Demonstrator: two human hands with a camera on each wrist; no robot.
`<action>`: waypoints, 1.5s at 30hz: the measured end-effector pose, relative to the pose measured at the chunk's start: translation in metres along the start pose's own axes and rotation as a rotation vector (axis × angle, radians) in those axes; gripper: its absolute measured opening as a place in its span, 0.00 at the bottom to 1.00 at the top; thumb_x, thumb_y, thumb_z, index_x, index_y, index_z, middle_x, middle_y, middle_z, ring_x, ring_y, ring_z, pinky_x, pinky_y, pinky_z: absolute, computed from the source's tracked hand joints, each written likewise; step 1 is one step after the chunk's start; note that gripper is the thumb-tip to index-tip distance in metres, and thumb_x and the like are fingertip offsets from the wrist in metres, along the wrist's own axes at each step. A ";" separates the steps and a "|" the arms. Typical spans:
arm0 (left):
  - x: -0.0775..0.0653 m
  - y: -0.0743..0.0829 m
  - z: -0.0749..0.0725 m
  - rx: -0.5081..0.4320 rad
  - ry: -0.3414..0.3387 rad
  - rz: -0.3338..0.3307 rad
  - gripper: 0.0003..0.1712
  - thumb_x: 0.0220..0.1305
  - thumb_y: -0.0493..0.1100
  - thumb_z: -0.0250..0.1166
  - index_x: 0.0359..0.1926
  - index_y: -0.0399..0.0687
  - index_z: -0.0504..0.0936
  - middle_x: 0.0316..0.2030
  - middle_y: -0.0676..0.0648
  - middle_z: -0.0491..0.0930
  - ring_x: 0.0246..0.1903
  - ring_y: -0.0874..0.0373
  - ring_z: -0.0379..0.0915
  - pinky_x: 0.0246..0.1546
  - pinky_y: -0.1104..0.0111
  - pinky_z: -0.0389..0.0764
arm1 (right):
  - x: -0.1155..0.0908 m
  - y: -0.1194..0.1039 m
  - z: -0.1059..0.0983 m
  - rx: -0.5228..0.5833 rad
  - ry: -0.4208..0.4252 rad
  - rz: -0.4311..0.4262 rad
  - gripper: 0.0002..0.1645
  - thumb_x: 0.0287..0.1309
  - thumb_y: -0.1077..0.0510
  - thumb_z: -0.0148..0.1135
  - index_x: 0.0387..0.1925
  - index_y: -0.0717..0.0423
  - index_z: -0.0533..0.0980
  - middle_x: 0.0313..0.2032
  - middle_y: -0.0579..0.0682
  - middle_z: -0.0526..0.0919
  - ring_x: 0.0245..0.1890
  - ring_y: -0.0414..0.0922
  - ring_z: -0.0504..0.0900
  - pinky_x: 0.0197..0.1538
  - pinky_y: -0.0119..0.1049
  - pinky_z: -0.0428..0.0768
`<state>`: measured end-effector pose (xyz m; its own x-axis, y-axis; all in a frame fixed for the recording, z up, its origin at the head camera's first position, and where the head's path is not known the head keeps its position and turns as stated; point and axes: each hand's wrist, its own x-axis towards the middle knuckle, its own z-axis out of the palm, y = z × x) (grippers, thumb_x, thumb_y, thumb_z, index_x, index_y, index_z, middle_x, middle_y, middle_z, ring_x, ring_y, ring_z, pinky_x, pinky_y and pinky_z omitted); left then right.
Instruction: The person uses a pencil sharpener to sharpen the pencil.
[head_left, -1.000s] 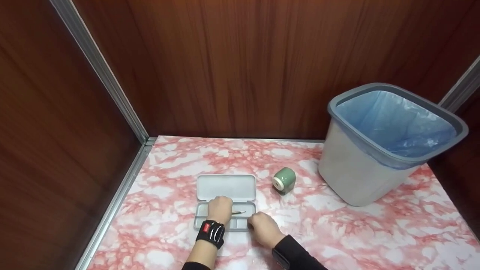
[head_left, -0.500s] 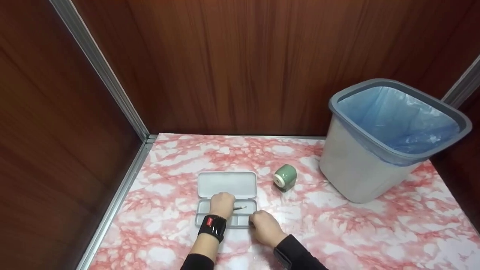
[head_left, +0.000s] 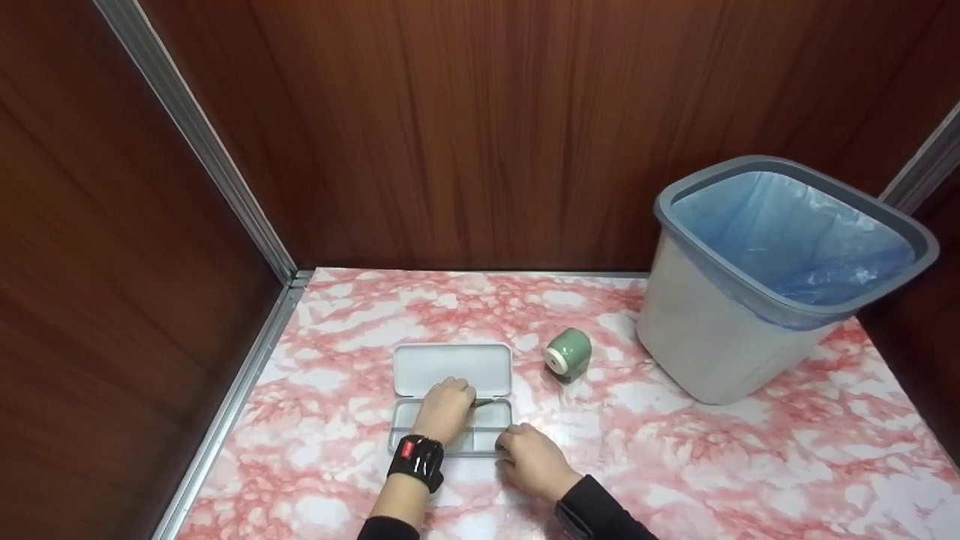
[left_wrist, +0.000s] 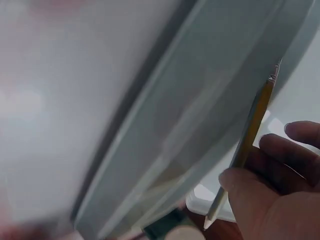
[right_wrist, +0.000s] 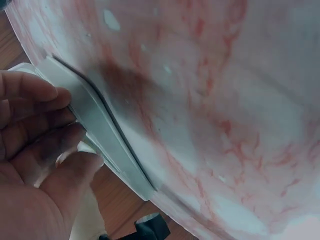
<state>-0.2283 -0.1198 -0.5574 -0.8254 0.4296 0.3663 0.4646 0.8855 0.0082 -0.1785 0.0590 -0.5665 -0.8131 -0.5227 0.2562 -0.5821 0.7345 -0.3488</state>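
My left hand (head_left: 444, 412) is over the open grey pencil case (head_left: 484, 453), pinching a pencil (left_wrist: 256, 117) between thumb and fingers. In the left wrist view its pale sharpened tip points down and its other end reaches up past the fingers. From the head, only the pencil's front part shows beyond the hand. My right hand (head_left: 534, 459) is at the case's right front corner. In the right wrist view its fingertips are by the case's side, loosely bent, with the thumb apart from them. Whether they touch the case is hard to tell.
A green pencil sharpener (head_left: 574, 349) with a white holed front lies right of the case. Beyond it, a pale waste bin (head_left: 697, 337) with a blue liner stands at the right. Wooden panels (head_left: 480, 135) border the red-and-white marbled table (head_left: 337, 390) behind and at left.
My left hand has shifted slightly away from me, and the pencil has moved up toward the case's lid. The fingers of my right hand have loosened at the corner.
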 end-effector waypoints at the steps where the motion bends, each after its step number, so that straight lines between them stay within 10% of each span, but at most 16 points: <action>1: 0.000 0.001 0.000 -0.005 0.007 0.000 0.08 0.47 0.43 0.68 0.24 0.49 0.76 0.25 0.52 0.76 0.28 0.57 0.71 0.30 0.68 0.73 | -0.001 0.002 -0.001 0.000 0.023 -0.011 0.08 0.39 0.59 0.68 0.27 0.52 0.78 0.26 0.43 0.78 0.29 0.41 0.76 0.33 0.33 0.76; 14: -0.012 0.015 -0.005 -0.162 -0.035 -0.153 0.09 0.58 0.37 0.57 0.34 0.46 0.64 0.27 0.50 0.73 0.19 0.54 0.72 0.20 0.67 0.73 | 0.015 0.073 -0.049 -0.050 0.427 0.150 0.28 0.33 0.68 0.66 0.44 0.58 0.73 0.45 0.57 0.76 0.44 0.55 0.74 0.48 0.52 0.73; 28: -0.025 0.013 -0.004 -0.212 -0.080 -0.219 0.05 0.60 0.37 0.56 0.36 0.42 0.69 0.31 0.48 0.70 0.26 0.56 0.73 0.31 0.67 0.79 | 0.055 0.131 -0.072 -0.189 -0.050 0.252 0.58 0.28 0.60 0.74 0.66 0.42 0.58 0.68 0.57 0.58 0.67 0.60 0.56 0.61 0.65 0.58; 45: -0.028 0.019 0.001 -0.165 0.052 -0.191 0.04 0.57 0.45 0.61 0.33 0.54 0.75 0.22 0.50 0.77 0.21 0.54 0.75 0.19 0.67 0.73 | 0.051 0.135 -0.070 -0.215 -0.050 0.279 0.45 0.25 0.52 0.77 0.48 0.59 0.65 0.46 0.60 0.73 0.53 0.59 0.70 0.59 0.56 0.65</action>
<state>-0.1966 -0.1149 -0.5686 -0.8875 0.2439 0.3910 0.3515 0.9069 0.2321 -0.2978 0.1615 -0.5378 -0.9429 -0.3059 0.1316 -0.3275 0.9234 -0.2001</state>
